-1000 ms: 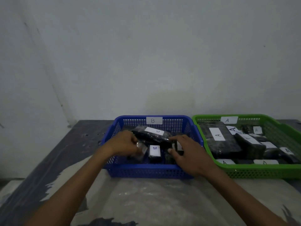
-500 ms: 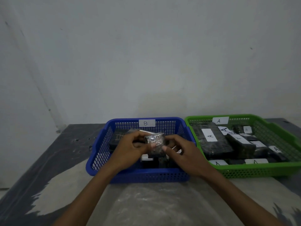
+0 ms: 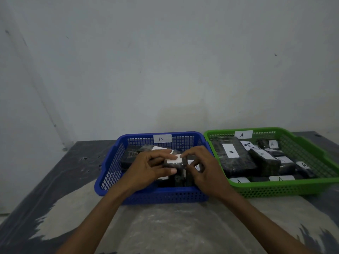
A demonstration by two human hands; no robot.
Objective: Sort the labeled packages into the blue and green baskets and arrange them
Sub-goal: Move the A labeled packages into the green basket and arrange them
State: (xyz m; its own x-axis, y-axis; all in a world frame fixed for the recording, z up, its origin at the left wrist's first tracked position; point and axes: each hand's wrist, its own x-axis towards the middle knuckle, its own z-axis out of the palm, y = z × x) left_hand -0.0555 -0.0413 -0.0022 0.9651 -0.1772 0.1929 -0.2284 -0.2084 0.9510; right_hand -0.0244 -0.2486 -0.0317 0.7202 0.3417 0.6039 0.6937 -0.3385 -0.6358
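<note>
A blue basket tagged B sits at the table's middle, a green basket tagged A right beside it. Over the blue basket both hands hold one small black wrapped package, its white label facing up. My left hand grips its left side, thumb under the front edge. My right hand pinches its right end. More black packages lie in the blue basket beneath, partly hidden by my hands. Several black packages labelled A fill the green basket.
The baskets stand near the back of a worn grey table, close to a plain wall. The table's left edge runs diagonally at the lower left.
My left hand lifted the small package out of the blue basket, my right hand joined it, and the package was turned so its white label now faces up.
</note>
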